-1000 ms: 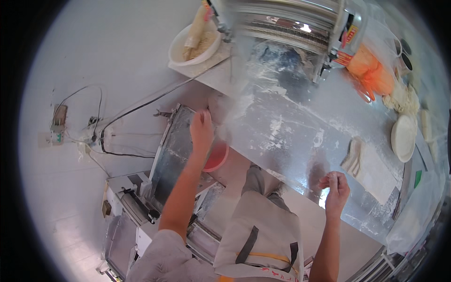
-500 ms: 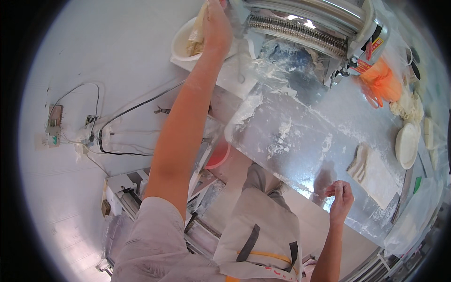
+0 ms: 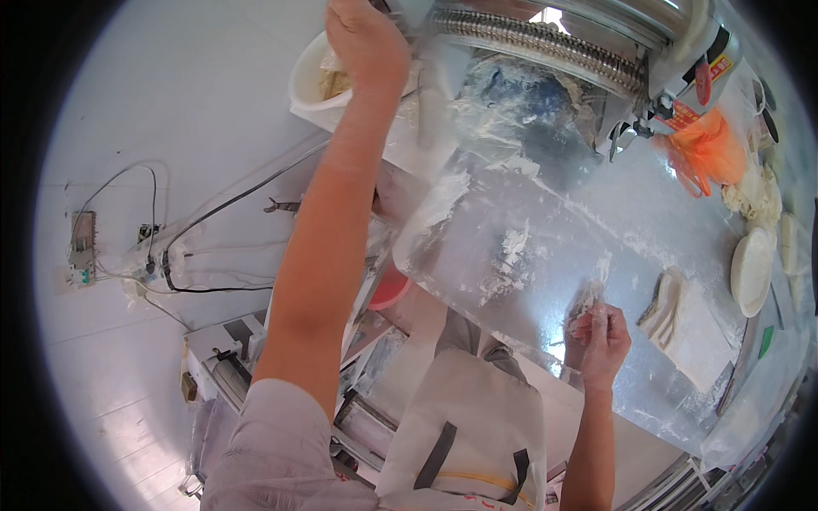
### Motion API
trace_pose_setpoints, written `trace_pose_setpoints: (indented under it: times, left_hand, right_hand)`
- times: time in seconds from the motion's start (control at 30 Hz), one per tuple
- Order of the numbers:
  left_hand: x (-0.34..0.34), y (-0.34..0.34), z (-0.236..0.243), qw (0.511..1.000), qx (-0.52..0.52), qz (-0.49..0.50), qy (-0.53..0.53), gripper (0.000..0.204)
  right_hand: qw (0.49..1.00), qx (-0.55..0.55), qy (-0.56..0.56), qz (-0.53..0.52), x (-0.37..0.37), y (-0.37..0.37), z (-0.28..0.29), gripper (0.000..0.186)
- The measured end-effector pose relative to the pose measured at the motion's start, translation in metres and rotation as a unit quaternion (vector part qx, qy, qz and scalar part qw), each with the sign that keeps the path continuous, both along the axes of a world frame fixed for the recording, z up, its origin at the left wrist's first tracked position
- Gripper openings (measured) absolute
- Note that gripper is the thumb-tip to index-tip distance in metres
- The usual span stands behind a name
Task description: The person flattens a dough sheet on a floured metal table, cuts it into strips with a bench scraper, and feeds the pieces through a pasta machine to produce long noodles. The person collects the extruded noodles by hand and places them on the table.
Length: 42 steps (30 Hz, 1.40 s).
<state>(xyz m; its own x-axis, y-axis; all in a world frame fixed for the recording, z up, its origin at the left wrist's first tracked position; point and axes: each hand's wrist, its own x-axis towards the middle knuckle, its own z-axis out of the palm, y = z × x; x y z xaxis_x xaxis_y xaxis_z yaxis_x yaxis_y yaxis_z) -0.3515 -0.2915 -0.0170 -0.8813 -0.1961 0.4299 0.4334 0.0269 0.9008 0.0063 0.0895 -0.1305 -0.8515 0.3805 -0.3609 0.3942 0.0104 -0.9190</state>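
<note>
Tabletop: smooth, glossy metal, powder-dusted. Roller: shiny, ridged metal. Orange bag: thin, crinkled plastic. White bowl: smooth plastic, by my eye. Folded cloth: matt, layered. Apron: matt fabric.

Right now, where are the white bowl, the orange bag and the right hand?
White bowl (image 3: 304, 83): head view, inner wall on its left side.
Orange bag (image 3: 712, 152): head view, middle of its crumpled body.
Right hand (image 3: 605, 345): head view, middle of the hand.

A shiny metal machine with ribbed roller spans the tabletop's far end; a folded off-white sheet lies near the right edge.
</note>
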Motion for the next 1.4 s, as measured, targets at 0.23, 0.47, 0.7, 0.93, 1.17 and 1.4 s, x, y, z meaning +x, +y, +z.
trace_pose_setpoints:
  times: [0.23,0.47,0.7,0.93,1.17,1.4]
  left_hand:
    - [-0.002,0.052,0.012,0.972,-0.015,0.224,0.064,0.051]
    - [-0.005,0.037,-0.002,0.893,-0.237,0.353,0.149,0.046]
    - [0.008,0.084,0.021,0.954,0.013,0.297,0.045,0.05]
    - [0.003,0.072,0.018,0.959,0.031,0.28,0.035,0.05]
    - [0.003,0.064,0.013,0.946,-0.052,0.315,0.055,0.045]
    - [0.018,0.045,0.014,0.959,-0.134,0.244,-0.057,0.044]
  right_hand:
    - [0.999,0.039,0.01,0.016,-0.011,0.0,-0.019,0.018]
    - [0.999,0.034,0.006,0.006,-0.01,-0.001,-0.017,0.016]
    - [0.995,0.082,0.039,0.036,-0.01,0.007,-0.02,0.019]
    - [0.994,0.092,0.051,0.042,-0.008,0.007,-0.02,0.018]
    - [0.993,0.094,0.056,0.036,-0.004,0.003,-0.023,0.017]
    - [0.997,0.02,-0.029,0.07,-0.016,0.024,0.018,0.017]
